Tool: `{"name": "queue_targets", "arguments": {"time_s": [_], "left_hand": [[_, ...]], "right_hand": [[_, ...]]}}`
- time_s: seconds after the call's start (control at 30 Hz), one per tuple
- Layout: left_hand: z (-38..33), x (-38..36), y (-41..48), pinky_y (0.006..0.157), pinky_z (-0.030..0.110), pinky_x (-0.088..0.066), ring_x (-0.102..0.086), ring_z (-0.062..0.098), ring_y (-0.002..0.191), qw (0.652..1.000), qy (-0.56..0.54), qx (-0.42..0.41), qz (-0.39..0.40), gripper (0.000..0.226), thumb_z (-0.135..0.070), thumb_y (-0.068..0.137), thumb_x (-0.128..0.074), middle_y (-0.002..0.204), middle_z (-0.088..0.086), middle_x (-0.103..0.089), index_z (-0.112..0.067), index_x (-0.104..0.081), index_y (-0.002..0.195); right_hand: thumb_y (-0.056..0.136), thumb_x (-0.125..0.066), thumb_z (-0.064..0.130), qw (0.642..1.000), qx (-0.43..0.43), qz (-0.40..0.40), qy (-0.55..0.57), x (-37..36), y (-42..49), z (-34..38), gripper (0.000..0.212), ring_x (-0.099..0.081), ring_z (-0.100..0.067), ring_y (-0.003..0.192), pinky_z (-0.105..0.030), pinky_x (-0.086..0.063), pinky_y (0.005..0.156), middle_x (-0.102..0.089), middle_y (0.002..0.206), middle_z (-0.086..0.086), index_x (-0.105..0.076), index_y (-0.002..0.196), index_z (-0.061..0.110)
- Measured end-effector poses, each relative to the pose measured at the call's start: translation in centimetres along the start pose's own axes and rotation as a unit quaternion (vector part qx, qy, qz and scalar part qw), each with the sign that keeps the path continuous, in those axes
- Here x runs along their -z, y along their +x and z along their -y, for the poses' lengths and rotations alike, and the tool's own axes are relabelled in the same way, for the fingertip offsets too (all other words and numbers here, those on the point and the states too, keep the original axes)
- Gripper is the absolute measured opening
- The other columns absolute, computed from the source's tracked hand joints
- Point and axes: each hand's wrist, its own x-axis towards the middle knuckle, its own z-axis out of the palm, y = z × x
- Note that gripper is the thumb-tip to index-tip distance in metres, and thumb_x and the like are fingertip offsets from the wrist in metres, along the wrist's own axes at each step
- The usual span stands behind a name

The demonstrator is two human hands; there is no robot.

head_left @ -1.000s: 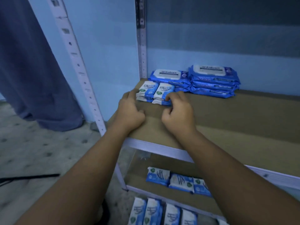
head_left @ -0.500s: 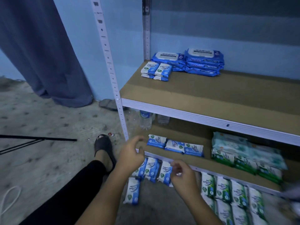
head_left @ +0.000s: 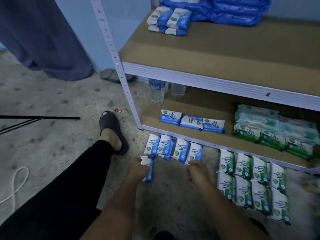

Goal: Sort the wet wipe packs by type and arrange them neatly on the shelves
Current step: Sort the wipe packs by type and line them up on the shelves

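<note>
Just right of the foot of the white post (head_left: 129, 99), on the floor, the left hand (head_left: 137, 171) has its grip closed round a lone blue pack (head_left: 149, 173). The pack lies on the right side of that hand, with its long axis pointing away from the person toward the shelves.

Beyond it, closer to the post's foot, a row of blue packs (head_left: 174, 148) lies on the floor at the front edge of the lower shelf (head_left: 230, 121), long axes the same way. Farther right of the post, the right hand (head_left: 197, 173) has its fingers curled at the near corner of the row's last pack. I cannot tell whether its grip pinches that pack or only touches it. It looks the nearer hand for that end of the row.

Farthest right of the post on the floor, green packs (head_left: 251, 181) lie in two rows, apart from the blue ones.

The upper shelf (head_left: 216, 54), right of the post, holds a stack of small blue packs (head_left: 170, 19) close to the post and large dark-blue packs (head_left: 233, 13) farther right. The matching stack thus lies up and away from both hands.

The lower shelf holds three blue packs (head_left: 192, 121) lying crosswise, nearer the post. Pale packs (head_left: 270, 118) sit farther right behind a front row of green ones (head_left: 273, 138). Two bottles (head_left: 156, 91) stand at the back near the post.
</note>
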Motion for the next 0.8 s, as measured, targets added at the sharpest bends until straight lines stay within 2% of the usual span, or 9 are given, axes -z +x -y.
{"name": "queue_targets", "arguments": {"time_s": [0.07,0.13,0.23,0.3,0.4,0.47,0.67,0.8], "left_hand": [[-0.3,-0.4,0.2,0.089,0.038,-0.054,-0.063,0.033,0.109,1.000,0.010,0.020,-0.011,0.041,-0.023,0.077,-0.067,0.126,0.015,-0.062,-0.012,-0.056,0.115],[0.2,-1.0,2.0,0.085,0.031,-0.047,-0.059,0.032,0.117,0.999,0.029,0.033,-0.018,0.045,-0.018,0.089,-0.067,0.132,0.014,-0.057,-0.006,-0.054,0.130],[1.6,-1.3,5.0,0.086,0.035,-0.054,-0.064,0.029,0.106,0.997,0.057,0.057,-0.012,0.048,-0.030,0.085,-0.073,0.126,0.014,-0.063,-0.011,-0.058,0.126],[2.1,-1.9,6.4,0.082,0.036,-0.056,-0.067,0.028,0.099,0.995,0.065,0.070,-0.011,0.044,-0.031,0.081,-0.075,0.118,0.011,-0.067,-0.014,-0.061,0.119],[1.9,-3.0,6.4,0.076,0.032,-0.046,-0.064,0.032,0.105,0.995,0.065,0.066,-0.030,0.040,-0.019,0.082,-0.069,0.117,0.012,-0.067,-0.010,-0.063,0.121],[1.8,-3.9,6.5,0.074,0.032,-0.046,-0.065,0.030,0.100,0.996,0.046,0.068,-0.044,0.040,-0.018,0.080,-0.070,0.114,0.012,-0.069,-0.009,-0.066,0.119],[1.9,-5.0,6.1,0.067,0.039,-0.058,-0.069,0.025,0.077,0.995,0.012,0.067,-0.066,0.038,-0.013,0.071,-0.076,0.091,0.008,-0.071,-0.006,-0.071,0.109],[2.2,-5.0,5.8,0.062,0.027,-0.047,-0.063,0.014,0.075,0.997,0.019,0.064,-0.028,0.038,-0.016,0.077,-0.077,0.095,0.002,-0.067,-0.014,-0.068,0.114]], "right_hand": [[0.083,-0.052,0.008,1.000,-0.003,-0.014,-0.022,-0.2,2.4,-0.3,0.023,-0.062,-0.028,0.075,-0.031,-0.048,0.053,-0.069,0.093,-0.013,-0.068,0.098,0.016],[0.080,-0.059,0.013,0.998,-0.006,-0.038,-0.043,-0.4,4.9,-0.7,0.020,-0.064,-0.026,0.077,-0.034,-0.051,0.059,-0.068,0.093,-0.011,-0.070,0.096,0.014],[0.085,-0.066,0.014,0.994,-0.005,-0.082,-0.075,-0.2,8.2,-1.2,0.010,-0.060,-0.024,0.078,-0.030,-0.045,0.067,-0.063,0.092,-0.011,-0.065,0.094,0.011],[0.080,-0.066,0.021,0.988,-0.006,-0.106,-0.111,-0.1,10.3,-1.2,0.018,-0.057,-0.024,0.077,-0.032,-0.046,0.069,-0.059,0.094,-0.011,-0.058,0.093,0.011],[0.079,-0.067,0.029,0.981,-0.030,-0.133,-0.138,-0.2,12.1,-1.0,0.042,-0.060,-0.031,0.104,-0.040,-0.053,0.083,-0.061,0.112,-0.010,-0.058,0.117,0.013],[0.084,-0.068,0.027,0.982,-0.050,-0.131,-0.129,-0.2,13.2,-0.9,0.045,-0.061,-0.034,0.107,-0.036,-0.048,0.077,-0.063,0.120,-0.012,-0.057,0.125,0.011],[0.086,-0.070,0.023,0.985,-0.081,-0.129,-0.080,-0.5,15.1,-0.7,0.036,-0.066,-0.032,0.097,-0.035,-0.049,0.072,-0.069,0.112,-0.013,-0.064,0.118,0.009],[0.085,-0.071,0.022,0.987,-0.103,-0.114,-0.056,-0.7,15.5,-0.5,0.031,-0.065,-0.030,0.093,-0.031,-0.046,0.070,-0.068,0.109,-0.013,-0.066,0.110,0.006]]}}
